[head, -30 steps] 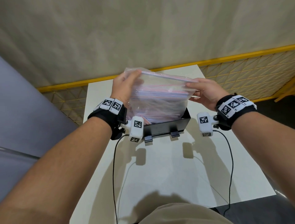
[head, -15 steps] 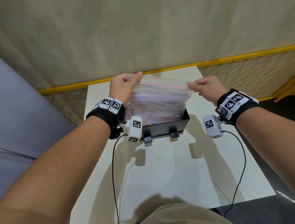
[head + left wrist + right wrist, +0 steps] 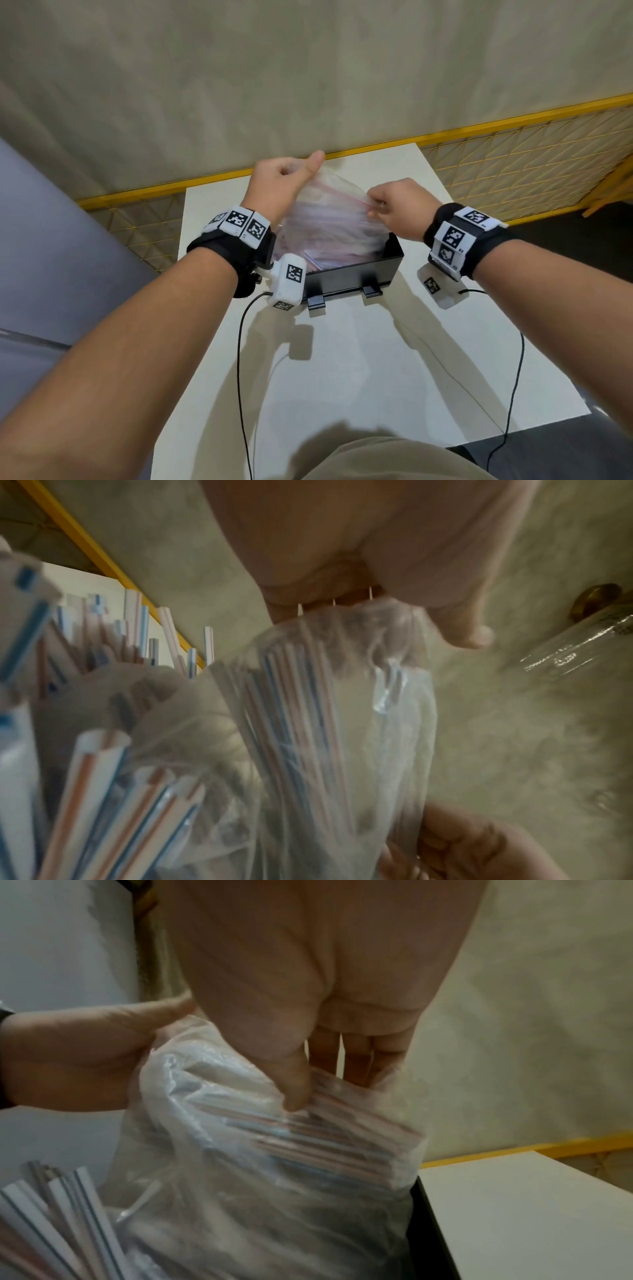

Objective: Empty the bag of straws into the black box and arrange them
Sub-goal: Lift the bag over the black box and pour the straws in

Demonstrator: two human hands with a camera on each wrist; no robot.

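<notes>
A clear plastic bag (image 3: 329,219) of red- and blue-striped straws hangs upturned over the black box (image 3: 352,274) on the white table. My left hand (image 3: 284,181) pinches the bag's upper left corner, thumb up. My right hand (image 3: 387,205) pinches its upper right edge, lower than the left. In the left wrist view the bag (image 3: 339,718) hangs below my left hand (image 3: 359,601), with loose straws (image 3: 103,777) standing beside it. In the right wrist view my right hand (image 3: 308,1074) grips the bag (image 3: 274,1150) with straws still inside, above the box (image 3: 428,1231); loose straws (image 3: 61,1204) lie at lower left.
The white table (image 3: 376,377) has bare surface in front of the box. Two black cables (image 3: 243,359) run from the wrist cameras toward me. A yellow mesh fence (image 3: 513,161) stands behind the table below a beige wall. Grey floor lies to the left.
Both hands shifted from holding the bag's sides to pinching its top. The left hand rose, the right hand moved inward, and the bag now slants over the box.
</notes>
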